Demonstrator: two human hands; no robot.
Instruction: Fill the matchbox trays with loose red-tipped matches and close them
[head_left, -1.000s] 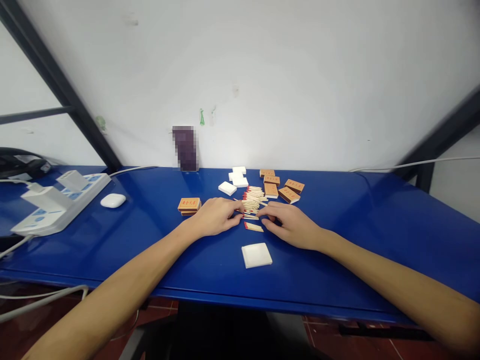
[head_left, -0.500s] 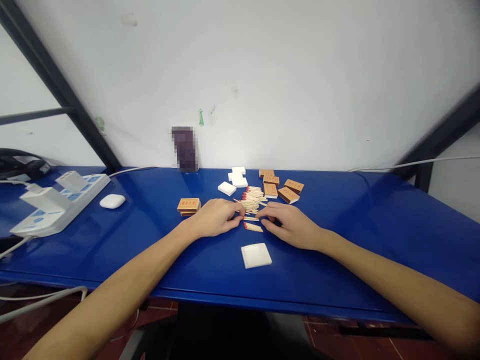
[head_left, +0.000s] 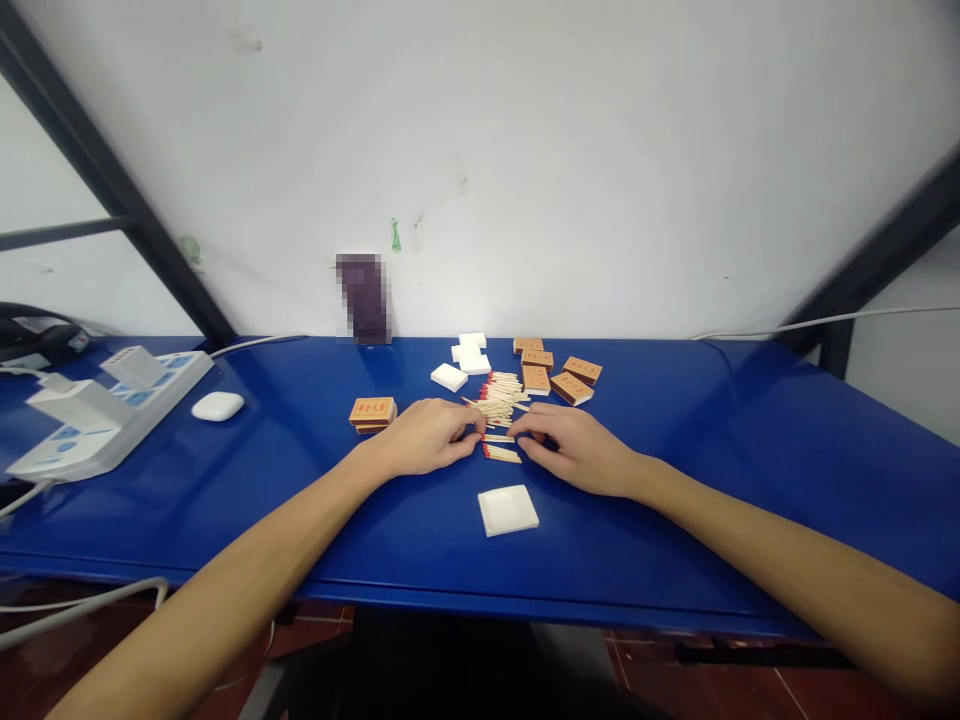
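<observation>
My left hand (head_left: 431, 437) rests on the table with thumb and forefinger closed at the red-headed end of a few matchsticks (head_left: 498, 438). My right hand (head_left: 577, 447) has its thumb and fingertips at the plain end of the same matchsticks. Just nearer to me lies a small row of matchsticks (head_left: 502, 454), red heads to the left. Beyond my fingertips is a loose heap of matchsticks (head_left: 499, 400). A white matchbox tray (head_left: 508, 510) lies in front of my hands; its contents, if any, do not show.
Several orange-brown matchbox sleeves (head_left: 535, 379) lie behind the heap to the right, and white trays (head_left: 448, 377) behind it to the left. Stacked matchboxes (head_left: 373, 411) stand beside my left wrist. A power strip (head_left: 112, 430) and white earphone case (head_left: 217, 405) are at left.
The whole view has shifted slightly, so things appear a little further left. My hands keep nearly the same pose at the matchsticks.
</observation>
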